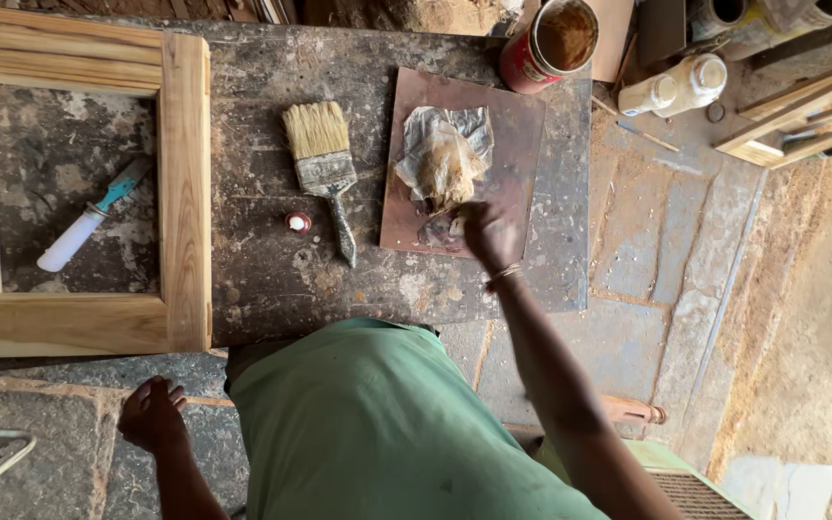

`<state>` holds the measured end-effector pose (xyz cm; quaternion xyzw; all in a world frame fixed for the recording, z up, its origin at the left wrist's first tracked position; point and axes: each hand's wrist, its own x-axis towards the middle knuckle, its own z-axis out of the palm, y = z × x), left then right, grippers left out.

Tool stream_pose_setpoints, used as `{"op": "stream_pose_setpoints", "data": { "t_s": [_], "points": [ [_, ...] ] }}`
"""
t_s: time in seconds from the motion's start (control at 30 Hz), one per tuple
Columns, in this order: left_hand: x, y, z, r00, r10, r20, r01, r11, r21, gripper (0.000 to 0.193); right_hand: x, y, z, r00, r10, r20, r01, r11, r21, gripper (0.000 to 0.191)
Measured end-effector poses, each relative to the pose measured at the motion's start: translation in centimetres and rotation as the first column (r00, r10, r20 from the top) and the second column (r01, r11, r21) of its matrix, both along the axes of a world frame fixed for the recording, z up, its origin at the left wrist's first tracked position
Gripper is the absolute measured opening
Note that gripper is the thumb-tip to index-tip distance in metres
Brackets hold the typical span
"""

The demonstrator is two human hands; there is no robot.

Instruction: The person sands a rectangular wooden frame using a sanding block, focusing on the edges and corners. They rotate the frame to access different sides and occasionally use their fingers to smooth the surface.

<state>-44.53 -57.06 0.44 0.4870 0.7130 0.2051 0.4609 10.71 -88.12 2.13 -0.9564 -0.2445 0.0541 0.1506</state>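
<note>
left hand [151, 414] loosely curled, empty, hanging below the counter [262, 279] edge | paintbrush [323, 164] left of right hand | right hand [489, 234] fingers closed, pressing brown board [512, 125] | crumpled rag [445, 154] just above it

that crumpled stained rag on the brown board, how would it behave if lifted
The rag would probably go floppy and sag, since it lies crumpled in loose folds. It looks light, so a push would likely bunch it rather than slide it across the brown board. Its brown stains suggest it may be tacky near the right hand.
</note>
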Motion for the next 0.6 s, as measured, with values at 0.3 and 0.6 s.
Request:
{"op": "stream_pose_setpoints", "data": {
  "t_s": [0.3, 0.6],
  "points": [
    [-0.8, -1.1, -0.4, 0.995, 0.008, -0.099, -0.01, 1.0, -0.024, 0.024, -1.6, -1.3, 3.1, 0.979, 0.204, 0.006, -0.2, 0.951, 0.237, 0.035],
    [-2.4, -1.6, 0.1, 0.995, 0.043, -0.091, -0.045, 0.999, -0.025, 0.024, -6.4, -3.4, 5.1, 0.892, 0.415, 0.178, -0.408, 0.91, -0.076, 0.034]
  ]
}}
